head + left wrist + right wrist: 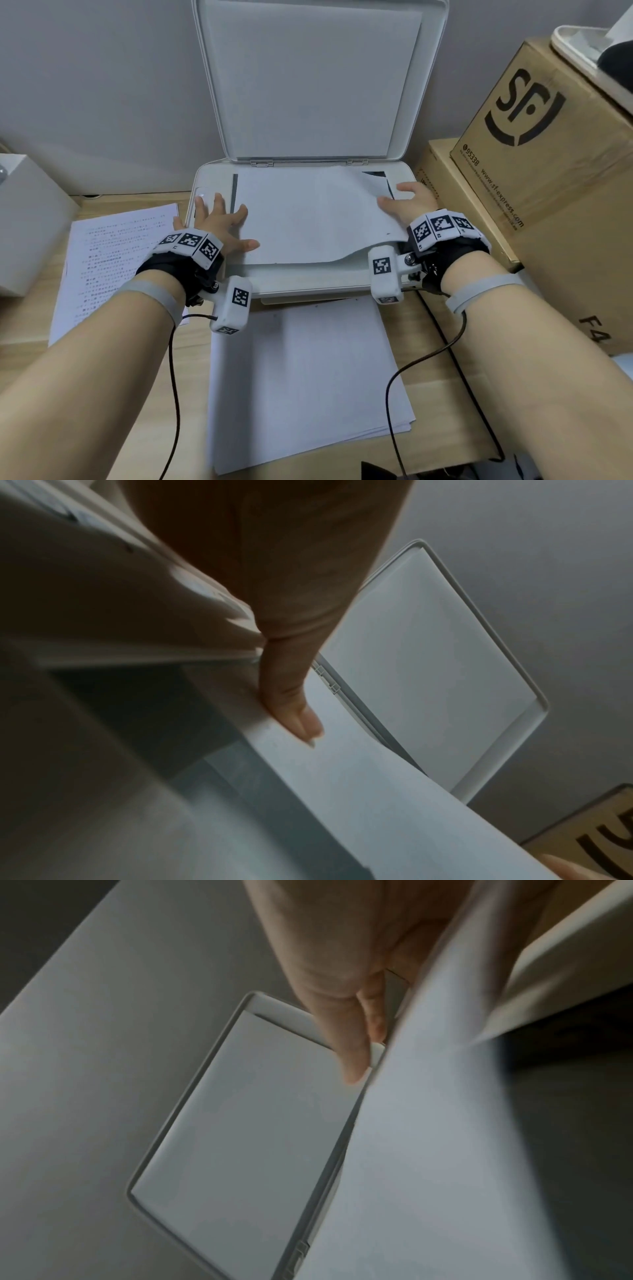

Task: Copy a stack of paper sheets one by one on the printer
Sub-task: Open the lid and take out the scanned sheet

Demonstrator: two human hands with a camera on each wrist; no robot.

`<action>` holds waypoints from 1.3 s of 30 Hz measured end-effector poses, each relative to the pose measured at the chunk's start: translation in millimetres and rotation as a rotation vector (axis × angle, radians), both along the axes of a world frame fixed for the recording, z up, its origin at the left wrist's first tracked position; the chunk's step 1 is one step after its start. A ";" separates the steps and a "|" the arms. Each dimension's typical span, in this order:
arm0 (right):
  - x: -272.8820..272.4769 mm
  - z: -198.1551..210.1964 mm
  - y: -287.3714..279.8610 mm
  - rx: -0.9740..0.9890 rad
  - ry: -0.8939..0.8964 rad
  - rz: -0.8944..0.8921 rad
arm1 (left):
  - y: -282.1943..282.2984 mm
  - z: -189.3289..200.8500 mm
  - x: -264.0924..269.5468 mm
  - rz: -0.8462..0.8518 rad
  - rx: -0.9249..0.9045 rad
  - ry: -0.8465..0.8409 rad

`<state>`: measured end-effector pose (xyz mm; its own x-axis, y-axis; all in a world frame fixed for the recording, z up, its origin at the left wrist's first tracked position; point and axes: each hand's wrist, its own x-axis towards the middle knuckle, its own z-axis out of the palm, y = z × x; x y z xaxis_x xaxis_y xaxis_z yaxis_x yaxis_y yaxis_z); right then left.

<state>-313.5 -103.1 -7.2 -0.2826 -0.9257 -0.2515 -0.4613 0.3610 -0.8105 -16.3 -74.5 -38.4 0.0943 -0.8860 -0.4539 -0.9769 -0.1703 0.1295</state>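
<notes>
Paper stack [305, 383] lies nearest, at the front edge of the tabletop [102, 428], blank side up and slightly fanned. Printed sheet [116, 260] sits toward the tabletop's left edge, just beside the printer [308, 284].

On the scanner bed: one sheet [308, 219], thin and limp, its right side raised off the glass and bowed. Judged very light, easily creased, prone to sliding on glass; best taken at an edge or corner and pressed flat with spread fingers rather than pinched mid-page.

Left hand [219, 222]: fingers splayed and straight, palm down, thumb on the sheet's left edge (wrist view confirms thumb flat on paper). Holds nothing.

Right hand [407, 202]: at the sheet's right edge, fingers extended, apparently under the lifted edge with the thumb on top; a light hold, not a fist.

Lid [315, 78] stands open behind, upright against the wall. Cardboard boxes [534, 137] crowd the printer's right side.
</notes>
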 end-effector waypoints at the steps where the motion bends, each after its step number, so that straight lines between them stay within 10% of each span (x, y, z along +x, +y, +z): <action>1: -0.3 0.9 -1.3 -0.007 -0.020 -0.030 | 0.3 1.1 -0.4 -0.003 0.002 -0.003; 12: -4.3 8.9 25.0 -0.145 -0.052 0.120 | 10.7 6.9 -4.6 0.014 -0.009 0.105; 26: -18.6 -23.8 112.9 -0.173 -0.602 -0.045 | 107.3 -21.2 2.6 0.760 -0.630 1.327; 39: -17.7 -129.2 186.9 0.130 -0.454 -0.045 | 196.4 -93.8 18.5 0.861 -0.218 1.166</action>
